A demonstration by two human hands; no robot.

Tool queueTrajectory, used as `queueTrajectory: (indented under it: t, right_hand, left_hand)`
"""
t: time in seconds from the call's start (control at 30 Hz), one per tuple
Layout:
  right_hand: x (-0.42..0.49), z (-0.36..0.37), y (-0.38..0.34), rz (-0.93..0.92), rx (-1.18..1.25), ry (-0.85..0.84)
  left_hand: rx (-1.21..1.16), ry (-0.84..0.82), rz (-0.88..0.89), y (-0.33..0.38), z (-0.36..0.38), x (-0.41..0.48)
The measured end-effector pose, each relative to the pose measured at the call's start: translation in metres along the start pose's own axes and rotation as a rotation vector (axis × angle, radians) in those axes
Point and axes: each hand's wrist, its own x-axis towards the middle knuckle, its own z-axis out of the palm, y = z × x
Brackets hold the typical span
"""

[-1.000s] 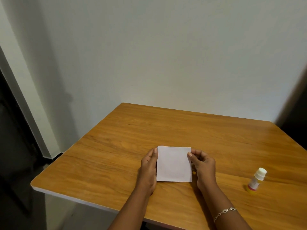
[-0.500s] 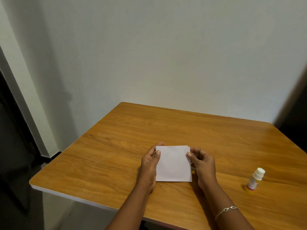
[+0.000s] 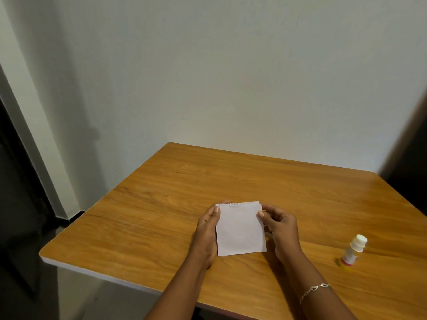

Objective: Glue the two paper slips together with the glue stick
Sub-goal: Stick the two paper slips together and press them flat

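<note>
Paper slips (image 3: 240,229): stacked, pinched between both hands above the desk (image 3: 161,204).
Left hand (image 3: 206,234): grip clamped on slips' 9 o'clock edge.
Right hand (image 3: 280,229): grip clamped on 3 o'clock edge.
Glue stick (image 3: 352,252): upright, well apart at 3 o'clock.

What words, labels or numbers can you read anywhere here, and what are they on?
None can be read.
Lower paper slip: small grey print along its exposed far edge, too small to read.
Glue stick: white label with a red band, print too blurred to read.
Top paper slip: blank.

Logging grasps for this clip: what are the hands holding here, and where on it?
Both hold the paper slips: left hand along the left edge, right hand pinching the right edge near the top. The glue stick stands untouched.
</note>
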Motion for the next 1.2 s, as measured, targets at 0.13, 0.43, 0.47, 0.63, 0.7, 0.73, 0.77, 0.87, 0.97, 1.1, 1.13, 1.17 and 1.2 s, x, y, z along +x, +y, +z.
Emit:
queueTrajectory:
  t: [0.13,0.43,0.47,0.63,0.7,0.73,0.77,0.87,0.97,1.1,1.13,1.17,1.2]
  right_hand:
    - [-0.0002,0.0012,-0.0009,0.023,0.012,0.014]
    - [-0.0011,0.0051,-0.0045,0.039,0.037,0.02]
    - [-0.0012,0.0052,-0.0047,0.042,0.041,0.021]
    - [-0.0016,0.006,-0.0061,0.053,0.032,0.022]
    - [-0.0016,0.006,-0.0063,0.055,0.032,0.029]
    - [-0.0012,0.0059,-0.006,0.056,0.031,0.029]
    - [-0.0011,0.0058,-0.006,0.056,0.029,0.026]
    - [-0.0009,0.0061,-0.0061,0.06,0.03,0.016]
    - [-0.0025,0.0067,-0.0079,0.065,0.029,0.017]
    - [-0.0029,0.0069,-0.0092,0.081,0.024,0.039]
    - [-0.0024,0.007,-0.0092,0.087,0.018,0.045]
    - [-0.0022,0.0071,-0.0095,0.092,0.014,0.05]
    - [-0.0015,0.0072,-0.0095,0.097,0.01,0.052]
  left_hand:
    - [0.002,0.008,0.016,0.0003,-0.0007,-0.0001]
    - [0.034,0.025,0.063,-0.001,-0.0005,-0.001]
    - [0.039,0.03,0.058,-0.0015,-0.001,-0.001]
    - [0.037,0.027,0.049,-0.0026,-0.0021,-0.0005]
    - [0.032,0.024,0.041,-0.0029,-0.0025,-0.0001]
    - [0.028,0.023,0.039,-0.0029,-0.0025,-0.0001]
    - [0.023,0.022,0.038,-0.0026,-0.0025,-0.0001]
    - [0.018,0.027,0.042,-0.0028,-0.0025,0.0004]
    - [0.013,0.039,0.046,-0.0025,-0.0026,0.0004]
    - [-0.007,0.041,0.049,-0.0014,-0.0022,-0.0004]
    - [-0.008,0.044,0.05,-0.0013,-0.002,-0.0004]
    - [-0.01,0.048,0.05,-0.0013,-0.0019,-0.0003]
    - [-0.013,0.05,0.051,-0.0012,-0.0018,-0.0001]
